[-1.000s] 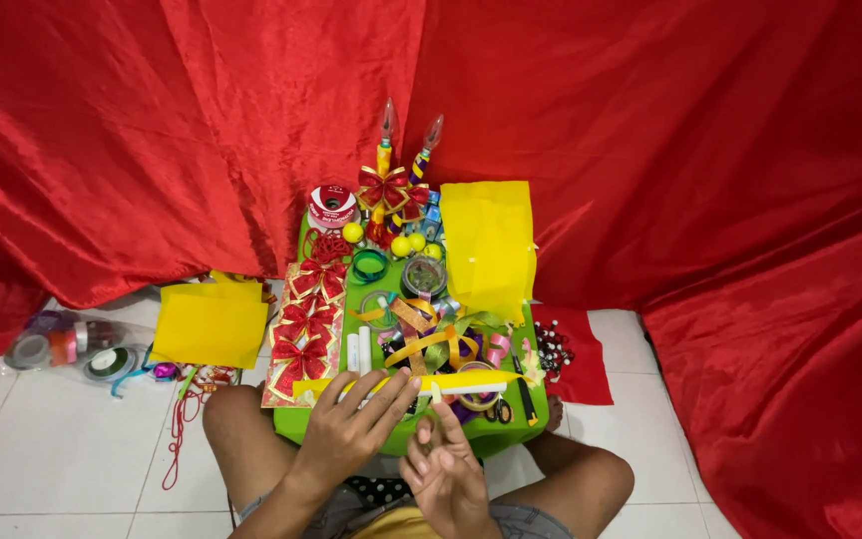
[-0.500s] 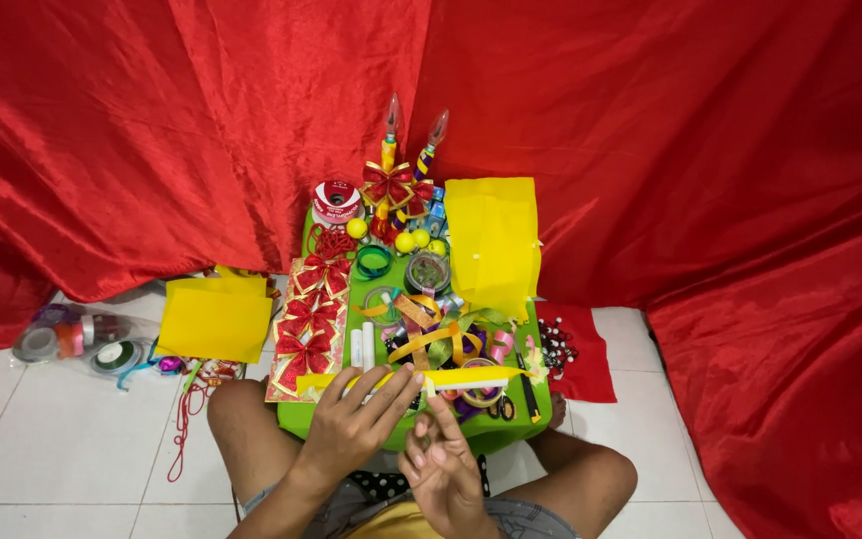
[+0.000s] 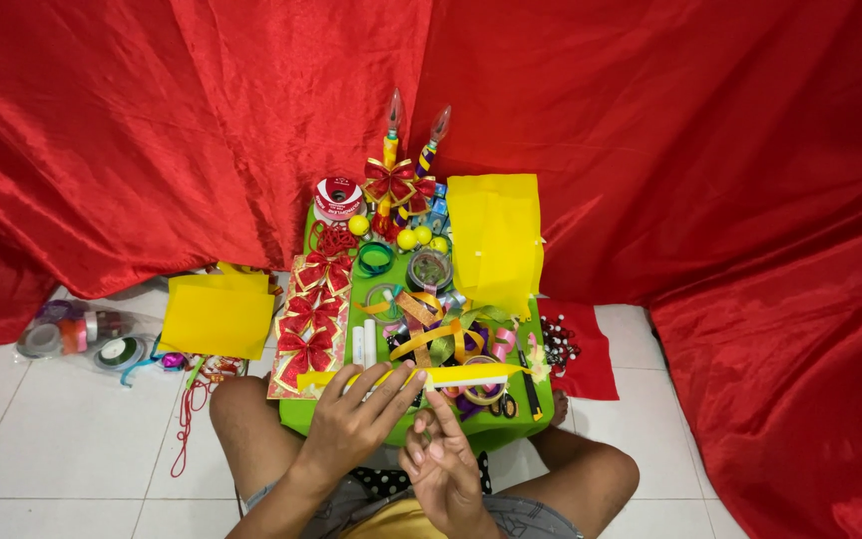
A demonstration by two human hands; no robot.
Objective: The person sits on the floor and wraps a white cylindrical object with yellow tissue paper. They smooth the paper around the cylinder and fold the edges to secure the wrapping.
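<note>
A seated person's left hand (image 3: 351,424) lies fingers spread on a long yellow strip (image 3: 421,377) at the near edge of a green table (image 3: 511,424), while the right hand (image 3: 443,461), just beside it, pinches the strip's middle from below. Wrapping likely goes best with the left hand pinning the strip flat and taut. From the left: tape rolls (image 3: 82,334) and yellow sheets (image 3: 216,317) on white floor tiles (image 3: 52,449), red bows (image 3: 309,319), ribbons, red cloth (image 3: 700,150) behind.
</note>
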